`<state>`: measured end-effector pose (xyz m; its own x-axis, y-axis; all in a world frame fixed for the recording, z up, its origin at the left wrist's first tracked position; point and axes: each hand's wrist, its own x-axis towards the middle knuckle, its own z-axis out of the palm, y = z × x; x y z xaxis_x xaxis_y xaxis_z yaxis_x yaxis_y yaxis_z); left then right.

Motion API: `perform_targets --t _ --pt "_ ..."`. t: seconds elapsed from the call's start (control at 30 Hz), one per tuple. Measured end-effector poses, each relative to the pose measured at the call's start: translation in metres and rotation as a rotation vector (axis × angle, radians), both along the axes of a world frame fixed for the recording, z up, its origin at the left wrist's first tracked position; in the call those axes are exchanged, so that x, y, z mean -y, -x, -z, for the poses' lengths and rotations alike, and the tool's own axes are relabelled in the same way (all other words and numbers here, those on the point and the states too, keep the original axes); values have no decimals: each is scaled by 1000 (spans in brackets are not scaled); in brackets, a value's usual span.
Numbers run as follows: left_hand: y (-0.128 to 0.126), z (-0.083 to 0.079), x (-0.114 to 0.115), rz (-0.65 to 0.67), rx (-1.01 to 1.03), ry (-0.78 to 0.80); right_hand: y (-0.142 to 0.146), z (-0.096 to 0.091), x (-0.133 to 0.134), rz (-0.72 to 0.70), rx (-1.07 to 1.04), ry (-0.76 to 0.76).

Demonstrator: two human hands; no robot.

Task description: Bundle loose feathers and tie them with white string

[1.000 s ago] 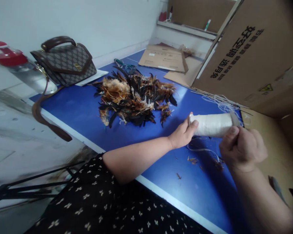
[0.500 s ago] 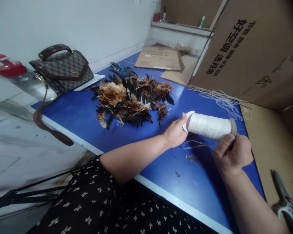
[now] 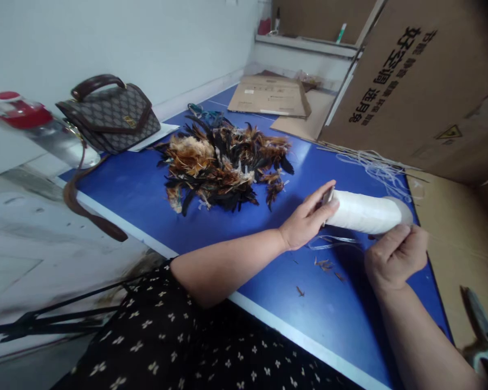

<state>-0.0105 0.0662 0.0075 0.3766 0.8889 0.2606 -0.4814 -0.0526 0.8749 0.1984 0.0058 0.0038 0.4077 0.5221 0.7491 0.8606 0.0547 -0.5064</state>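
A white spool of thread (image 3: 366,213) lies on its side just above the blue table (image 3: 138,184). My left hand (image 3: 307,219) holds its left end, fingers stretched along the end cap. My right hand (image 3: 396,254) is closed in a pinch just under the spool's right end; what it pinches is too fine to make out. A loose loop of pale thread (image 3: 333,241) lies on the table under the spool. A heap of brown and black feathers (image 3: 223,162) sits farther back, left of the spool.
A patterned handbag (image 3: 109,116) with a brown strap (image 3: 85,211) and a red-capped bottle (image 3: 36,127) stand at the left. A big cardboard box (image 3: 427,86) fills the right, flat cardboard (image 3: 270,96) lies behind. Scissors (image 3: 482,333) rest at the lower right. Feather scraps (image 3: 323,265) dot the table.
My left hand has shifted from cupping the spool's end to stretching its fingers along it. The spool has turned and slid a little to the right. My right hand stays pinched below it.
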Motion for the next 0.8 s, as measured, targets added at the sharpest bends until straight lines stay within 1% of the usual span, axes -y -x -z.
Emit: perform_targets --t 0.1,0.2,0.27,0.37,0.43,0.53,0.63,0.7,0.8 --pt "10 -7 5 -97 -148 -166 -2 0 -4 -14 -30 -15" --pt "13 -10 9 -124 -213 -263 -5 -1 -5 -19 -53 -19" --pt "11 -9 10 -127 -204 -279 -7 -1 -4 -26 -67 -19" --pt "6 -6 11 -118 -179 -253 -5 0 -3 -42 -84 -19" --pt "4 -4 11 -126 -176 -219 -2 1 -3 -51 -96 -26" --pt "4 -3 10 -172 -181 -123 4 -1 -1 -84 -118 -34" --pt "7 -5 11 -203 -185 4 11 -5 2 -174 -167 -13" --pt "8 -7 12 -178 -166 110 14 -9 2 -248 -233 -2" --pt "9 -14 12 -87 -35 305 13 -14 -3 -301 -377 -35"
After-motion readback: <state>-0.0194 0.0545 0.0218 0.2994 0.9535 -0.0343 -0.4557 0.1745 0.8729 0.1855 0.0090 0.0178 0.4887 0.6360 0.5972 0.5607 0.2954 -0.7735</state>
